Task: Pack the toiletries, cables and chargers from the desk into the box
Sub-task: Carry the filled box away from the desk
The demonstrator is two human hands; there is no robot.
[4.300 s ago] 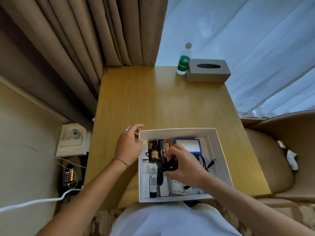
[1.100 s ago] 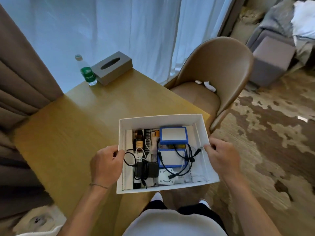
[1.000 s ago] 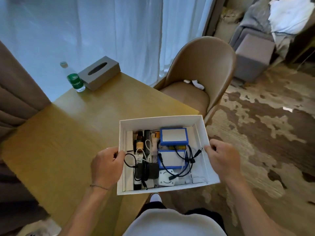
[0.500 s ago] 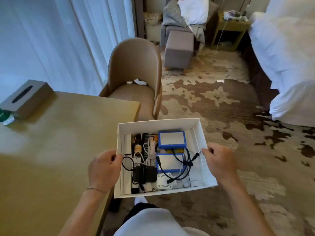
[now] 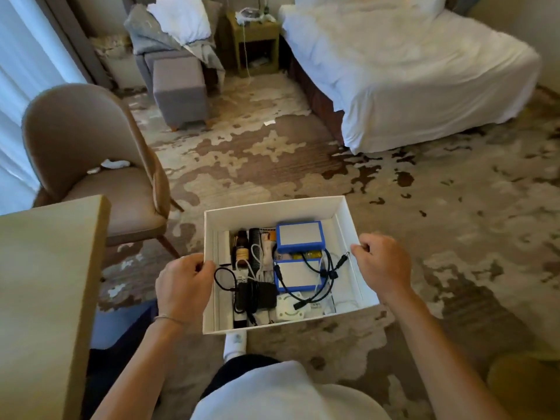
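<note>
You hold the open white cardboard box [image 5: 348, 225] in the air over the patterned brown-and-cream carpet [image 5: 439, 222], just right of the wooden desk [image 5: 45, 283] and clear of it. Your left hand [image 5: 183, 284] grips the box's left wall, fingers curled over the rim near its middle, thumb on the outside. Your right hand [image 5: 383, 263] grips the right wall the same way, fingers tightly curled over the rim so the knuckles face up. Both hands are closed narrow on the cardboard.

Inside, two blue-edged flat cases with white tops [image 5: 300, 236] sit on the right half, one beyond the other. A tangle of black cables [image 5: 321, 272] lies across the nearer case. A black power adapter [image 5: 257, 295] rests near the left of the middle, with a white square plug [image 5: 288, 310] just right of it. A small brown bottle [image 5: 241, 248] and a black comb [image 5: 256, 250] lie side by side toward the far left.

A tan upholstered chair [image 5: 91, 153] stands beyond the desk on the left, and a white-sheeted bed [image 5: 409, 71] fills the far right.
</note>
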